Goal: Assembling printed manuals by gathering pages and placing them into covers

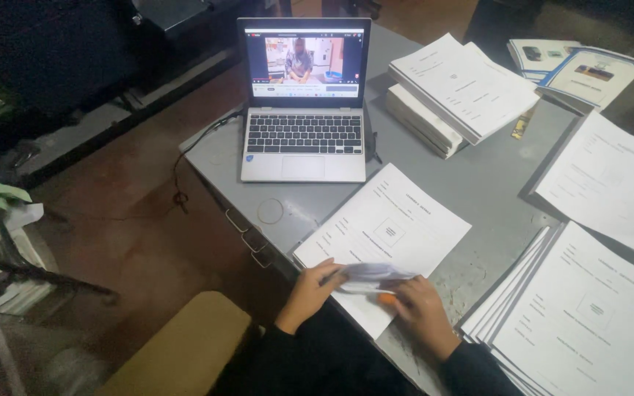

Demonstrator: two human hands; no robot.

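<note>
While both hands [310, 290] [423, 312] grip folded paper [372, 277] | sheet [383, 231] beneath | desk [478, 183]

2 bare hands are seen at the 6 o'clock edge of the view: the left hand [308, 292] toward 7 o'clock, the right hand [423, 314] toward 5 o'clock. Both forearms are covered by long black sleeves [471, 370] ending at the wrists. No rings or watch can be made out.
</note>
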